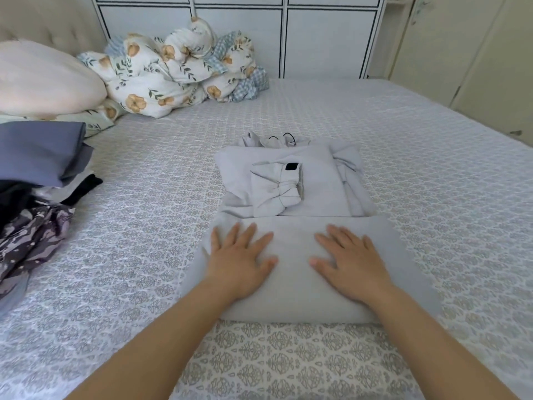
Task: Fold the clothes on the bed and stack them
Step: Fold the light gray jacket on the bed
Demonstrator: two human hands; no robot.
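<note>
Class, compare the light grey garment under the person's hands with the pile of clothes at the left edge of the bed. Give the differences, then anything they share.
The grey garment is one piece in one pale colour; the pile holds several pieces: blue-grey, black and a purple print.
The garment lies flat, partly folded; the pile's lower pieces are rumpled.
The left hand and right hand press the garment; nothing touches the pile.
Both lie on the patterned bedspread.

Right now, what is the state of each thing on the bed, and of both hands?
Grey garment: partly folded, near part doubled over, sleeve laid across the middle.
Left hand: flat, pressing the folded part.
Right hand: flat, pressing the folded part.
Clothes pile: at the left, folded pieces on top, a patterned one loose below.
Duvet: bunched up.
Pillow: lying at the headboard.
</note>
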